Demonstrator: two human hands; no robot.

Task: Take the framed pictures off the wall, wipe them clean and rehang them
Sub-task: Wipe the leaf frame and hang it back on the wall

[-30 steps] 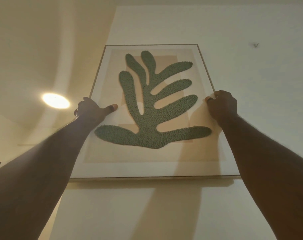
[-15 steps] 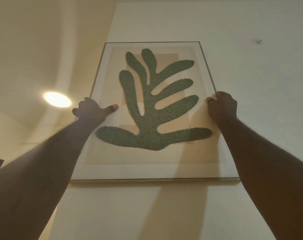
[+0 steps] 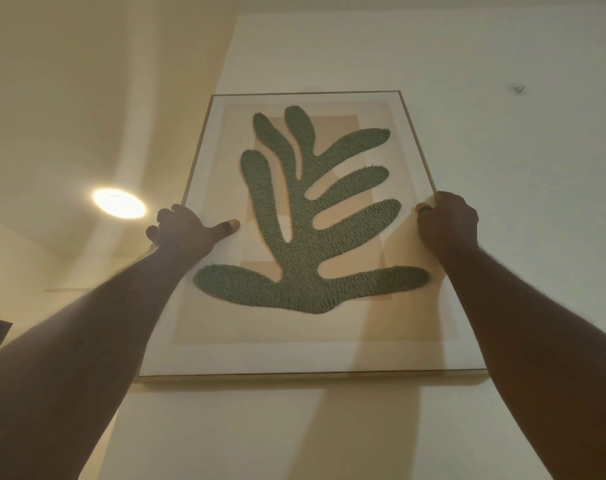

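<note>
- Two hands up on one framed picture, raised high against the pale wall, seen from below through the head camera.
- Left hand gripping the frame's left edge: fingers curled round behind the rim, thumb laid flat across the front mat. Probably bracing against tipping.
- Right hand clamped on the right edge at matching height, fingers wrapped over the thin wooden rim, thumb side toward the glass.
- Gripped about halfway up on both sides, likely to keep the weight level and the frame square.
- Green leaf shape upright inside, bottom edge hanging slightly proud of the wall, shadow beneath.
- Cannot tell whether resting on its fixing or carried wholly by the hands.
- Small dark hook bare on the wall to the upper right, well apart from the frame.
- Round ceiling light glowing left, just beside the left hand in view.
</note>
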